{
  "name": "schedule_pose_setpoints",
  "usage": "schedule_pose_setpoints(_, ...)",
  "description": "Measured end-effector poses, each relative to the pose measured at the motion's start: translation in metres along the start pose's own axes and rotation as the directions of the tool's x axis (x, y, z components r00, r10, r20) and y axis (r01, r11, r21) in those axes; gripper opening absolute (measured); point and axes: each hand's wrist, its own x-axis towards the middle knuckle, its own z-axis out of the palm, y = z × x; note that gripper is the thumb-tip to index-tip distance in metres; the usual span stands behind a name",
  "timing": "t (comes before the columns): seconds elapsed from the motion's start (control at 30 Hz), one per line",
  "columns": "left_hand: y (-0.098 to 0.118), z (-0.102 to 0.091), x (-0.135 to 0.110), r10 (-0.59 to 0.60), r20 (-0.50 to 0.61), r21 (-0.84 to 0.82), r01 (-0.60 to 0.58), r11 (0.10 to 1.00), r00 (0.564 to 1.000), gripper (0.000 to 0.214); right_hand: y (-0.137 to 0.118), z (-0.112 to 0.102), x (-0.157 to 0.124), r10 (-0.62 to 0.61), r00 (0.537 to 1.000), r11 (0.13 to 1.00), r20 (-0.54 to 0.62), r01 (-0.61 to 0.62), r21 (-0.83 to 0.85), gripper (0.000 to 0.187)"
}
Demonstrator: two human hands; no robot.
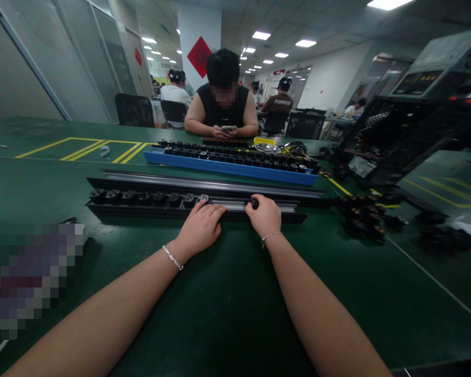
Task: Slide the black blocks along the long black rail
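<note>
A long black metal channel [165,211] lies crosswise on the green table, with a row of black socket modules [159,198] filling its left part. Resting over the right end of that row, with fingers stretched across the channel, is my left hand [202,228]. My right hand [265,215] is closed in a pinch on a small black socket module [255,203], above the bare right part of the channel. My fingers hide most of that module. A second dark rail [220,186] lies just behind the channel.
Farther back sits a blue channel [227,166] with more black modules. Loose black parts [363,214] are piled at right, near a dark computer case [384,131]. A person [223,99] sits opposite, holding a phone. A blurred-out object [35,272] lies at left.
</note>
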Motion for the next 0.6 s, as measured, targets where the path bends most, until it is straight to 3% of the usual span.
schedule_pose_setpoints(0.6,-0.001,0.0002,-0.0002,0.012,-0.005,0.01,-0.012,1.0,1.0,0.041,0.0072,-0.003,0.0003,0.002,1.0,0.999,0.001,-0.002,-0.05,0.033)
